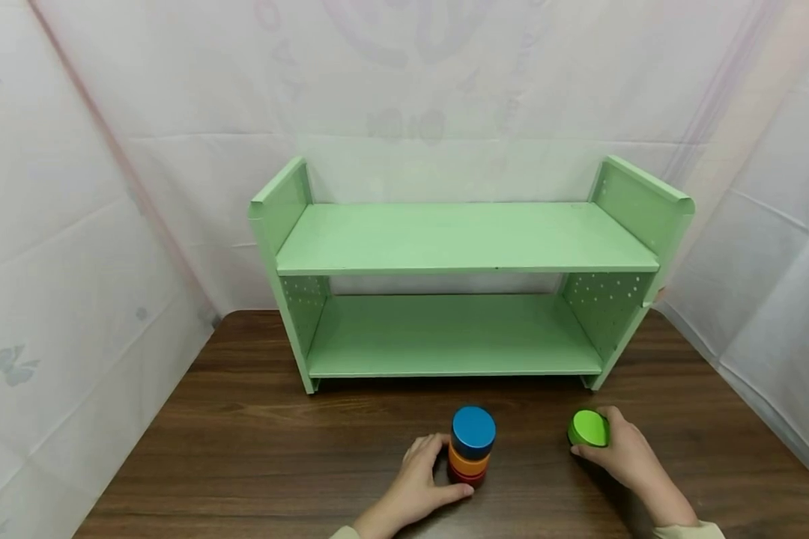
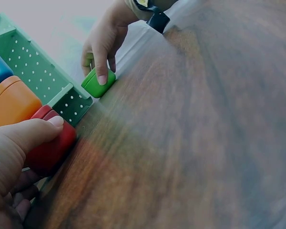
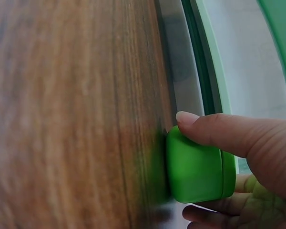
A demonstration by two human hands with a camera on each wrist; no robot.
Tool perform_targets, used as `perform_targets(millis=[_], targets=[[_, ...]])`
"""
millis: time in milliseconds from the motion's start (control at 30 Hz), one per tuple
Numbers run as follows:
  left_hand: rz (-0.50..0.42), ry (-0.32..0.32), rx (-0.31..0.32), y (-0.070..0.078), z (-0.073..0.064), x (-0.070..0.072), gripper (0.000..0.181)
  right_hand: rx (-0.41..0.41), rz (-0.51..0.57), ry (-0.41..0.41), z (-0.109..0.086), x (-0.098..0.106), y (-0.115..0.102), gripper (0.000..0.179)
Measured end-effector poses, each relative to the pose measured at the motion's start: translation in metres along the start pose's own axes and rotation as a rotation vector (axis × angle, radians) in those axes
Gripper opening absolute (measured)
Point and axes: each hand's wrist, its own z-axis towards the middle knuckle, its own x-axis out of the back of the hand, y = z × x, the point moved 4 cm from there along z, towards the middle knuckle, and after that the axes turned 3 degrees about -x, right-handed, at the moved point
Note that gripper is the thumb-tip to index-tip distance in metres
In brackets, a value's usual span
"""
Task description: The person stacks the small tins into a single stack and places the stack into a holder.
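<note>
A stack of round lidded tins stands upright on the brown table. The blue tin (image 1: 473,428) is on top, the orange tin (image 1: 468,463) in the middle and the red tin (image 2: 51,143) at the bottom. My left hand (image 1: 418,486) grips the red tin, thumb on its near side and fingers around the far side. To the right, my right hand (image 1: 627,453) holds a bright green tin (image 1: 589,429) between thumb and fingers. Seen from the right wrist, the green tin (image 3: 195,167) sits against the tabletop, and its far side is hidden by the hand.
Behind the tins stands a light green two-tier shelf (image 1: 465,236) with perforated side panels. Its lower board (image 1: 455,337) is just above the wooden table (image 1: 243,449). White patterned cloth (image 1: 141,187) hangs around the back and sides.
</note>
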Motion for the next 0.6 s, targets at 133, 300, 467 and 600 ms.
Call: perform_targets(millis=[133,300,467,600], targets=[[-0.003,0.002,0.0,0.0008,-0.0004,0.0003,0.058,-0.004,-0.003,-0.003,0.0008,-0.0009,0.0013,0.079],[-0.002,0.005,0.001,0.0009,-0.0005,0.0006,0.058,-0.004,0.007,-0.002,0.0003,-0.0009,0.0017,0.078],[0.0,0.005,0.005,0.0003,0.0006,0.0001,0.057,0.005,0.013,0.01,-0.0011,0.0018,0.0004,0.075],[0.003,0.003,0.007,0.0004,0.0011,-0.0001,0.057,0.019,0.017,0.019,-0.0025,0.003,-0.001,0.074]])
